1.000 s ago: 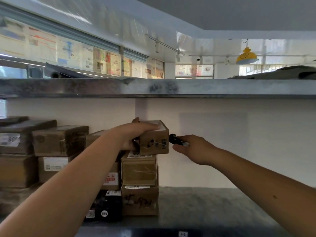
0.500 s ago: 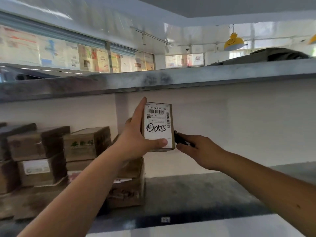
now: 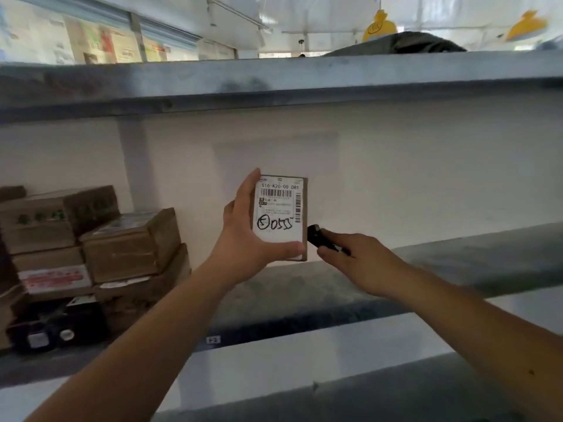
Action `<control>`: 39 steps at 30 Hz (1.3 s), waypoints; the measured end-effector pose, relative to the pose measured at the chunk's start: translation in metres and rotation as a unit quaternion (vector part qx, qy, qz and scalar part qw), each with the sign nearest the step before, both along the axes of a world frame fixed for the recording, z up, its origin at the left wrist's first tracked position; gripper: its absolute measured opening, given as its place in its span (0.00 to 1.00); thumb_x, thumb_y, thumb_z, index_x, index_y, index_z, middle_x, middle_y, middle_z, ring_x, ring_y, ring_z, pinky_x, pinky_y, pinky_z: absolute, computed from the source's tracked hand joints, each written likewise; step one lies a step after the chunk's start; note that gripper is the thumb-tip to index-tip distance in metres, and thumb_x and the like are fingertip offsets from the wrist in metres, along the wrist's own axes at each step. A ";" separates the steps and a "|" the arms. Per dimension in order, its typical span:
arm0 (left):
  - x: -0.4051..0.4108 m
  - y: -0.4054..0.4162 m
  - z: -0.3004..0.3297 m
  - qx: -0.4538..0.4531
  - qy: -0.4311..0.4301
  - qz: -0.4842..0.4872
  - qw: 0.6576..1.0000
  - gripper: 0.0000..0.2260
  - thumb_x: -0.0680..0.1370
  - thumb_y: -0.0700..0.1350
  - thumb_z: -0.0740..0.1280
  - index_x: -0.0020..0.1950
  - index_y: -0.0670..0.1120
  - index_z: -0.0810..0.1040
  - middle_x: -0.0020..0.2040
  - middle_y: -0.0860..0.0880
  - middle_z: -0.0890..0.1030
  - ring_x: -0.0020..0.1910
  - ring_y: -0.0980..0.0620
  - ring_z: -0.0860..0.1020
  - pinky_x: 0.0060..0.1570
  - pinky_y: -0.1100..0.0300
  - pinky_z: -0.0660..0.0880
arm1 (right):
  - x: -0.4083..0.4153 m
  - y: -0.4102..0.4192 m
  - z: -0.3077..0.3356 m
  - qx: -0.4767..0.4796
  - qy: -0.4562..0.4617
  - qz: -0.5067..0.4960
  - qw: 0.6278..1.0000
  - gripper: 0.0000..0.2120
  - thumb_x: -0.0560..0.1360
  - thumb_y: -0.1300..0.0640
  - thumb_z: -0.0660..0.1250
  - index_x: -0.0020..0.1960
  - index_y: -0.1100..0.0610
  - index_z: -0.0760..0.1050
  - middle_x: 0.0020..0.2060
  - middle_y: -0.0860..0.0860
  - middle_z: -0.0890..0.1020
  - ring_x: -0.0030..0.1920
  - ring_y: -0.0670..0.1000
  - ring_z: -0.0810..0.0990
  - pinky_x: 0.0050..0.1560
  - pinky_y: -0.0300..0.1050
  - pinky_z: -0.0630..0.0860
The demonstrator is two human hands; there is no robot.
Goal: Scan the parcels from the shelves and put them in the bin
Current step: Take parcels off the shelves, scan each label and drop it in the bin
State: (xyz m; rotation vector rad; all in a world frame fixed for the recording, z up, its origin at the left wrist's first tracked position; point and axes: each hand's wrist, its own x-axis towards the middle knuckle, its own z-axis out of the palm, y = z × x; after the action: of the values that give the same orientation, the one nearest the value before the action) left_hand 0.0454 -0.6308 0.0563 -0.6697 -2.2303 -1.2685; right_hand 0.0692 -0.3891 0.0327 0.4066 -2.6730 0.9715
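Head: left hand grips parcel.

Stacked boxes crowd the shelf's left end; toward its right edge the shelf lies open.

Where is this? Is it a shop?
Probably a parcel pickup depot, not a shop. Metal shelves hold stacked cardboard parcels, and the left hand holds a labelled parcel beside a scanner.
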 end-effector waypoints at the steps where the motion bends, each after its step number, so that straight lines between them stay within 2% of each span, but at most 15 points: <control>1: -0.003 0.005 -0.010 0.009 -0.006 0.001 1.000 0.62 0.58 0.55 0.88 0.81 0.69 0.51 0.75 0.56 0.66 0.71 0.57 0.69 0.74 0.52 0.68 | 0.002 0.005 -0.005 0.008 -0.004 0.002 1.000 0.24 0.84 0.39 0.59 0.79 0.39 0.66 0.57 0.43 0.80 0.48 0.38 0.77 0.45 0.35 0.72; 3: -0.009 0.014 -0.029 0.027 -0.011 0.008 1.000 0.63 0.57 0.55 0.88 0.81 0.69 0.52 0.75 0.55 0.65 0.70 0.63 0.69 0.75 0.54 0.69 | 0.005 0.016 -0.015 0.013 -0.014 0.008 1.000 0.22 0.84 0.39 0.59 0.77 0.38 0.67 0.55 0.42 0.81 0.49 0.38 0.78 0.49 0.36 0.75; 6: -0.017 0.023 -0.048 0.031 -0.009 0.033 0.999 0.62 0.58 0.51 0.88 0.81 0.68 0.51 0.74 0.52 0.61 0.61 0.80 0.63 0.64 0.78 0.63 | 0.011 0.028 -0.027 0.015 -0.035 0.011 0.999 0.21 0.83 0.38 0.60 0.76 0.36 0.68 0.51 0.39 0.82 0.47 0.42 0.80 0.52 0.41 0.77; 8: -0.023 0.027 -0.055 0.015 -0.006 0.063 0.998 0.62 0.59 0.50 0.88 0.81 0.68 0.50 0.76 0.51 0.57 0.62 0.74 0.66 0.60 0.83 0.59 | 0.015 0.037 -0.032 0.019 -0.051 0.013 0.998 0.20 0.83 0.37 0.60 0.74 0.33 0.69 0.54 0.40 0.83 0.49 0.43 0.81 0.56 0.43 0.79; 9: -0.025 0.027 -0.059 0.004 -0.002 0.079 0.997 0.62 0.60 0.50 0.88 0.80 0.69 0.50 0.77 0.51 0.55 0.64 0.66 0.68 0.63 0.80 0.59 | 0.016 0.040 -0.034 0.022 -0.060 0.014 0.998 0.20 0.83 0.37 0.61 0.74 0.32 0.69 0.54 0.40 0.83 0.48 0.44 0.82 0.54 0.43 0.79; 11: -0.031 0.026 -0.067 -0.017 0.006 0.103 0.994 0.61 0.60 0.51 0.88 0.80 0.70 0.50 0.78 0.53 0.52 0.69 0.54 0.67 0.72 0.67 0.64 | 0.019 0.046 -0.037 0.035 -0.077 0.013 0.996 0.19 0.83 0.38 0.61 0.73 0.31 0.69 0.47 0.41 0.83 0.43 0.46 0.82 0.43 0.39 0.77; 13: -0.035 0.023 -0.073 -0.036 0.006 0.122 0.992 0.61 0.61 0.52 0.88 0.78 0.72 0.48 0.79 0.55 0.49 0.72 0.51 0.65 0.77 0.54 0.65 | 0.023 0.049 -0.038 0.056 -0.085 0.012 0.995 0.20 0.83 0.38 0.61 0.74 0.34 0.70 0.41 0.39 0.79 0.37 0.42 0.78 0.34 0.31 0.68; 14: -0.037 0.022 -0.075 -0.043 0.003 0.128 0.991 0.61 0.61 0.52 0.87 0.78 0.72 0.47 0.79 0.55 0.48 0.74 0.50 0.64 0.78 0.52 0.64 | 0.026 0.050 -0.038 0.066 -0.090 0.012 0.994 0.21 0.83 0.38 0.61 0.75 0.35 0.70 0.40 0.38 0.78 0.35 0.40 0.77 0.33 0.31 0.67; 19: -0.045 0.016 -0.082 -0.082 0.019 0.162 0.983 0.59 0.62 0.53 0.87 0.78 0.68 0.47 0.80 0.50 0.49 0.77 0.45 0.61 0.80 0.54 0.58 | 0.039 0.055 -0.046 0.105 -0.121 0.029 0.987 0.22 0.81 0.35 0.61 0.74 0.29 0.66 0.40 0.45 0.82 0.35 0.46 0.78 0.37 0.41 0.70; 22: -0.047 0.013 -0.086 -0.080 0.020 0.169 0.982 0.57 0.63 0.51 0.86 0.78 0.68 0.50 0.79 0.52 0.48 0.76 0.45 0.62 0.78 0.57 0.59 | 0.045 0.056 -0.051 0.126 -0.130 0.032 0.983 0.22 0.81 0.33 0.61 0.75 0.28 0.65 0.42 0.47 0.83 0.39 0.51 0.82 0.36 0.40 0.69; 24: -0.048 0.011 -0.089 -0.084 0.021 0.173 0.981 0.57 0.63 0.51 0.86 0.78 0.66 0.50 0.79 0.52 0.48 0.77 0.44 0.62 0.79 0.55 0.59 | 0.047 0.057 -0.051 0.143 -0.129 0.034 0.981 0.23 0.81 0.33 0.60 0.76 0.29 0.64 0.41 0.46 0.82 0.37 0.48 0.80 0.36 0.39 0.69; 28: -0.049 0.011 -0.090 -0.075 0.033 0.171 0.982 0.56 0.63 0.50 0.86 0.79 0.67 0.51 0.79 0.51 0.49 0.77 0.45 0.62 0.77 0.60 0.57 | 0.053 0.057 -0.049 0.182 -0.116 0.041 0.975 0.25 0.80 0.32 0.58 0.76 0.29 0.62 0.41 0.42 0.79 0.35 0.43 0.77 0.32 0.33 0.66; 32: -0.048 0.012 -0.087 -0.069 0.024 0.163 0.984 0.57 0.64 0.49 0.86 0.76 0.72 0.49 0.78 0.56 0.47 0.77 0.43 0.61 0.79 0.51 0.61 | 0.059 0.057 -0.045 0.203 -0.111 0.042 0.972 0.26 0.80 0.32 0.58 0.78 0.31 0.62 0.41 0.37 0.74 0.37 0.40 0.77 0.33 0.33 0.67; 35: -0.047 0.012 -0.085 -0.066 0.022 0.165 0.984 0.57 0.64 0.49 0.86 0.77 0.72 0.49 0.79 0.55 0.48 0.77 0.43 0.61 0.79 0.48 0.62 | 0.060 0.061 -0.044 0.211 -0.107 0.043 0.971 0.26 0.81 0.32 0.58 0.78 0.31 0.63 0.39 0.38 0.75 0.35 0.41 0.77 0.34 0.34 0.67; 39: -0.042 0.017 -0.082 -0.044 0.012 0.153 0.987 0.59 0.63 0.50 0.87 0.77 0.73 0.48 0.79 0.54 0.48 0.76 0.45 0.63 0.80 0.47 0.63 | 0.064 0.066 -0.043 0.201 -0.103 0.040 0.973 0.24 0.81 0.33 0.59 0.76 0.29 0.64 0.38 0.42 0.77 0.37 0.47 0.79 0.35 0.36 0.70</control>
State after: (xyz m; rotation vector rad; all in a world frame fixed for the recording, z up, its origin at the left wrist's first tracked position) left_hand 0.0037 -0.6142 -0.0257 -0.3521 -2.2739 -1.0097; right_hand 0.1328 -0.3233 -0.0104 0.5227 -3.0694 0.5075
